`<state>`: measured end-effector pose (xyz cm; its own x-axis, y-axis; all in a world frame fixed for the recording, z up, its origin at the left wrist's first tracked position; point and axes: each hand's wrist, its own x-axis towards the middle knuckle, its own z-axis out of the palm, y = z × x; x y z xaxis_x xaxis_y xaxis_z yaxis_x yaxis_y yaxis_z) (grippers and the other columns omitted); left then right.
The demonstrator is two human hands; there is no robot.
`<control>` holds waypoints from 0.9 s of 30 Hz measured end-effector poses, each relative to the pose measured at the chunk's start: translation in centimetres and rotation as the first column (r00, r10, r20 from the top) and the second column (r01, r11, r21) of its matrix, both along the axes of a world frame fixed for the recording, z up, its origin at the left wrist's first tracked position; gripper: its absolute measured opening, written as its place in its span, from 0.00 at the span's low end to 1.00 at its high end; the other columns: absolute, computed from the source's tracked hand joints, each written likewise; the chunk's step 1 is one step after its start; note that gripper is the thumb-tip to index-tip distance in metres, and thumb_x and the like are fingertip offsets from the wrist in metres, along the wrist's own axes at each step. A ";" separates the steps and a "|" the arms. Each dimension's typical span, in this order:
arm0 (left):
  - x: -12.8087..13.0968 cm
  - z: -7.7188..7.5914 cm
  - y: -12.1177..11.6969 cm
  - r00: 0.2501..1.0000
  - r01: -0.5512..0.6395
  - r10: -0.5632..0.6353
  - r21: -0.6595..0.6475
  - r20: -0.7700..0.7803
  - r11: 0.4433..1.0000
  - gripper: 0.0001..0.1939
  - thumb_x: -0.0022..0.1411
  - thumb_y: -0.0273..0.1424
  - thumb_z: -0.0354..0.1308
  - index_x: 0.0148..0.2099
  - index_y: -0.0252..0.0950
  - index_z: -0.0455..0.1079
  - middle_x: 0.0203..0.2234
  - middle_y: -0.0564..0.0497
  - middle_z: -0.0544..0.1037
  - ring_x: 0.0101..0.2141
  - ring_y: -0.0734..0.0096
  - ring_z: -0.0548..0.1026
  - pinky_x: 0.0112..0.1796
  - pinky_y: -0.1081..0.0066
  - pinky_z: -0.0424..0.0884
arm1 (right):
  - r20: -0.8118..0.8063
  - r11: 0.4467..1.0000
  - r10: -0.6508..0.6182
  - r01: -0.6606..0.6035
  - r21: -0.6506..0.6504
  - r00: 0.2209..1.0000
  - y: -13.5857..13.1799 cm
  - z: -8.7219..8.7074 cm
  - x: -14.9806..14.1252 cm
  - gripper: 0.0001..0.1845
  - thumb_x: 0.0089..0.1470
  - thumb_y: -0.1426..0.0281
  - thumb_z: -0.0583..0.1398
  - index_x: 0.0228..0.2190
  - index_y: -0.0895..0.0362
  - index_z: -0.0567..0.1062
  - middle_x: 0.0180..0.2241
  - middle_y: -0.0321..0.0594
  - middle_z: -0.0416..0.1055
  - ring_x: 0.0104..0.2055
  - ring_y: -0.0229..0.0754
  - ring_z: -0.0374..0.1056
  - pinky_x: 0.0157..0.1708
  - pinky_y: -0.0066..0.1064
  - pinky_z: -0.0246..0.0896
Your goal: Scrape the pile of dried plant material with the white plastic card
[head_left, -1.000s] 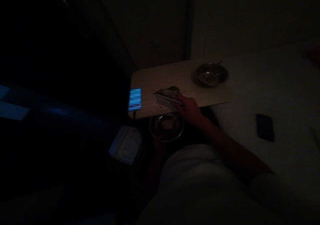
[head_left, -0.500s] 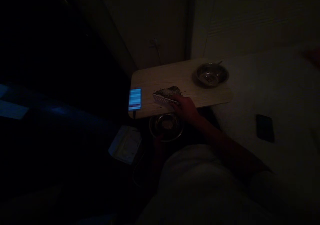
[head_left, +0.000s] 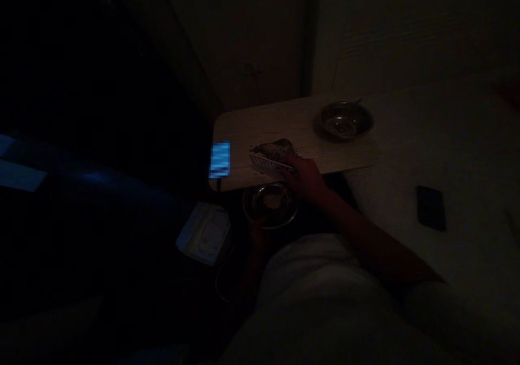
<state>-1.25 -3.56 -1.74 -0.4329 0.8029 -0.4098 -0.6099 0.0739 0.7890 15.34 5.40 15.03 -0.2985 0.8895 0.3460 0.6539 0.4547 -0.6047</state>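
In dim light, my right hand point(head_left: 306, 178) is closed on a flat pale piece with a row of slots point(head_left: 266, 164); its exact kind is unclear. This stands on edge against a pile of small dark grains point(head_left: 280, 145) on the wooden tabletop point(head_left: 239, 129). Just below the table's near edge is a shiny metal bowl point(head_left: 247, 213) with something pale at its bottom. My left hand point(head_left: 259, 229) grips the near rim of this bowl, its fingers mostly lost in shadow.
Another metal bowl point(head_left: 368, 124) with a utensil handle at its rim sits at the table's right end. A lit screen point(head_left: 220, 159) stands at the left edge. A pale box-like item point(head_left: 205, 232) lies lower left, and a dark phone point(head_left: 431, 208) rests on the pale surface at right.
The slotted piece has tilted slightly, showing more of its slotted face, with my right hand barely shifted. The picture is a little darker. The bowl in my left hand stays nearly in place.
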 end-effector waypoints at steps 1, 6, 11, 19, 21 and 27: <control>0.0 0.0 0.0 1.000 0.001 -0.001 -0.007 -0.004 1.000 0.15 0.45 0.25 0.63 0.38 0.40 0.77 0.37 0.49 0.82 0.50 0.51 0.74 0.52 0.52 0.68 | 0.001 1.000 -0.002 0.002 -0.006 1.000 -0.1 0.1 0.2 0.12 0.59 0.67 0.55 0.43 0.55 0.73 0.40 0.43 0.77 0.39 0.47 0.72 0.38 0.33 0.61; -0.3 -0.9 0.0 1.000 -0.018 0.017 -0.043 -0.009 0.999 0.13 0.44 0.25 0.63 0.36 0.39 0.77 0.37 0.50 0.81 0.50 0.51 0.74 0.53 0.52 0.66 | 0.040 1.000 -0.016 0.017 -0.022 0.999 -0.5 0.3 1.0 0.13 0.59 0.66 0.55 0.43 0.55 0.73 0.39 0.43 0.77 0.38 0.47 0.72 0.38 0.33 0.60; -0.3 -1.2 0.0 0.999 -0.028 0.029 -0.040 0.028 0.999 0.15 0.42 0.24 0.61 0.36 0.39 0.77 0.37 0.51 0.82 0.49 0.51 0.74 0.51 0.53 0.68 | 0.062 1.000 -0.015 0.015 -0.009 0.998 -0.7 0.4 1.4 0.14 0.59 0.66 0.55 0.44 0.55 0.74 0.39 0.43 0.78 0.38 0.47 0.72 0.37 0.33 0.60; -0.2 -1.1 0.2 0.998 -0.023 0.024 -0.028 0.066 0.999 0.16 0.43 0.23 0.60 0.38 0.39 0.77 0.38 0.50 0.82 0.50 0.51 0.74 0.51 0.53 0.69 | 0.041 1.000 0.019 -0.019 -0.017 0.999 -0.8 0.4 1.5 0.12 0.58 0.66 0.55 0.42 0.55 0.74 0.38 0.42 0.77 0.37 0.46 0.72 0.37 0.32 0.60; -0.2 -1.2 0.1 0.998 -0.017 0.019 -0.026 0.054 1.000 0.15 0.43 0.23 0.61 0.37 0.39 0.77 0.38 0.49 0.81 0.50 0.51 0.74 0.51 0.53 0.69 | 0.036 1.000 0.020 -0.020 -0.016 0.999 -0.7 0.3 1.4 0.12 0.59 0.66 0.54 0.42 0.55 0.74 0.38 0.42 0.77 0.37 0.46 0.72 0.37 0.32 0.60; -0.3 -1.1 -0.1 1.000 -0.001 0.001 -0.030 0.009 1.000 0.14 0.45 0.25 0.62 0.37 0.41 0.77 0.37 0.51 0.82 0.49 0.52 0.75 0.51 0.54 0.68 | 0.025 1.000 0.003 -0.002 -0.022 1.000 -0.5 -0.1 1.1 0.13 0.59 0.66 0.55 0.43 0.54 0.73 0.39 0.42 0.77 0.38 0.46 0.72 0.38 0.33 0.61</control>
<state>-1.55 -3.63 -2.86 -0.4299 0.7898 -0.4375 -0.6173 0.0965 0.7808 16.48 4.91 14.98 -0.3088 0.8960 0.3190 0.6676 0.4431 -0.5983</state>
